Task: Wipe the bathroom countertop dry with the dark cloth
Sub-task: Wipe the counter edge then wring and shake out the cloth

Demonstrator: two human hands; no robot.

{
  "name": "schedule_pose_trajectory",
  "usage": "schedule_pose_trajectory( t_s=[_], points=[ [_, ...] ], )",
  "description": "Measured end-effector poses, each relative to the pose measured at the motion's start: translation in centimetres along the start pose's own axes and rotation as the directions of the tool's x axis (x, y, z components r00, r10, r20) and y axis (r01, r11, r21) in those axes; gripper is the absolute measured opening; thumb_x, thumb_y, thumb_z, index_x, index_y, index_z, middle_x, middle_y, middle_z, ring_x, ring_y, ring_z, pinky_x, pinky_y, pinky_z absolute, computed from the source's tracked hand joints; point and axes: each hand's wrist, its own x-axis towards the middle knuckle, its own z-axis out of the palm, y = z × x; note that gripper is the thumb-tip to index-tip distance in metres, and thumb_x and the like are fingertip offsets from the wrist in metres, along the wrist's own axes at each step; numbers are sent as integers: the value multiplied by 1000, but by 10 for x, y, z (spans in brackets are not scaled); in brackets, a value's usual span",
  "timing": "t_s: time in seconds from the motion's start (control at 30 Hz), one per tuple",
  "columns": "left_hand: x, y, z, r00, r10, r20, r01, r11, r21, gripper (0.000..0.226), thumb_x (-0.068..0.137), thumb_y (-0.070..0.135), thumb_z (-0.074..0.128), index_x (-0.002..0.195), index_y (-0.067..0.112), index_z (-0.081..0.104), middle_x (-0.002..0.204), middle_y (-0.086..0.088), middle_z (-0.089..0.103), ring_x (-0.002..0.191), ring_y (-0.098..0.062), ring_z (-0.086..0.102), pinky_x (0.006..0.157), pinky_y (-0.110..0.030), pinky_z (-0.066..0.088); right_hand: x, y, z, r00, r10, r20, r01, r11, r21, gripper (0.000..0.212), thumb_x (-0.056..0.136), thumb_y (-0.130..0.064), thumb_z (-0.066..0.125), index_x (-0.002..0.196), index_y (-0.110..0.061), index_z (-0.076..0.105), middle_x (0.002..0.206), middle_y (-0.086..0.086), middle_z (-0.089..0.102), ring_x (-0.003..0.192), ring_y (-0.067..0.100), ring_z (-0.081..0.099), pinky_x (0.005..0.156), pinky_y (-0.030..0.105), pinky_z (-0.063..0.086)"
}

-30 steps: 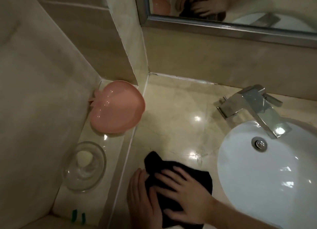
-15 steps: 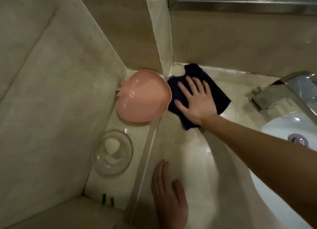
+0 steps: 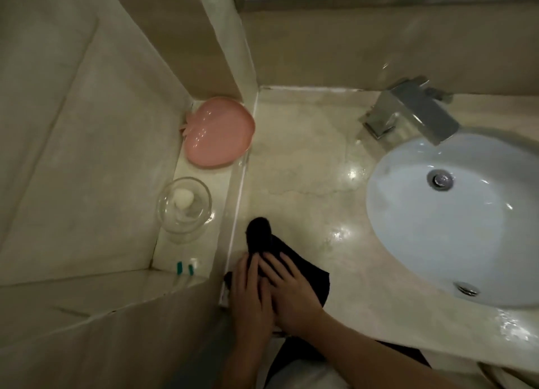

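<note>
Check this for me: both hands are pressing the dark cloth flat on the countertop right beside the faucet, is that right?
Not quite. Both hands, left hand and right hand, do press the dark cloth flat on the countertop, but at its near left edge, well away from the faucet, which stands at the back by the sink. The head view shows it.

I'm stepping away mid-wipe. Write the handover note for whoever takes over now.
Left hand and right hand: both lie flat, fingers straight, pressing the dark cloth at the near left part of the beige marble countertop.
Done: the stretch between the left ledge and the white oval sink looks dull and wiped.
Left: glistening wet patches beside the sink rim, below the chrome faucet, and along the near right edge.
On the ledge: pink apple-shaped dish, clear glass bowl.
</note>
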Motion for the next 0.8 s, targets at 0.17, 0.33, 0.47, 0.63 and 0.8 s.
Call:
schedule_pose_trajectory(
  t_s=[0.17,0.33,0.47,0.63,0.8],
  points=[
    [7,21,13,971,173,168,-198,970,143,55,104,39,27,156,23,31,166,7,19,152,-11,20,122,-32,23,-42,62,-20,954,243,-176,-238,970,52,63,97,-51,48,154,-27,39,164,2,26,151,22,26,124,46,13],
    [5,26,4,952,231,201,-259,957,128,55,102,21,44,155,30,31,166,17,13,152,-3,11,120,-22,14,-115,120,-34,869,455,-196,-459,888,29,64,99,-51,41,157,-26,32,166,3,22,153,25,23,123,50,19],
    [0,24,3,976,146,161,-158,985,66,53,100,13,53,150,28,42,159,19,26,148,-9,26,119,-35,31,-107,102,-22,834,515,-198,-525,851,5,68,100,-53,35,158,-16,29,166,13,20,154,33,16,123,51,14],
    [-10,24,12,976,124,178,-133,990,39,49,103,38,33,151,32,37,155,29,22,146,3,22,121,-29,26,-56,40,-2,952,276,-131,-280,960,-7,72,94,-54,46,154,-15,39,163,14,26,150,35,26,119,50,15],
    [-9,21,16,977,158,146,-173,981,93,55,101,47,25,152,28,29,162,13,25,148,10,8,121,-23,15,-24,5,2,980,198,-35,-199,980,-24,74,91,-56,46,154,-17,39,164,8,27,151,30,25,121,47,10]
  ],
)
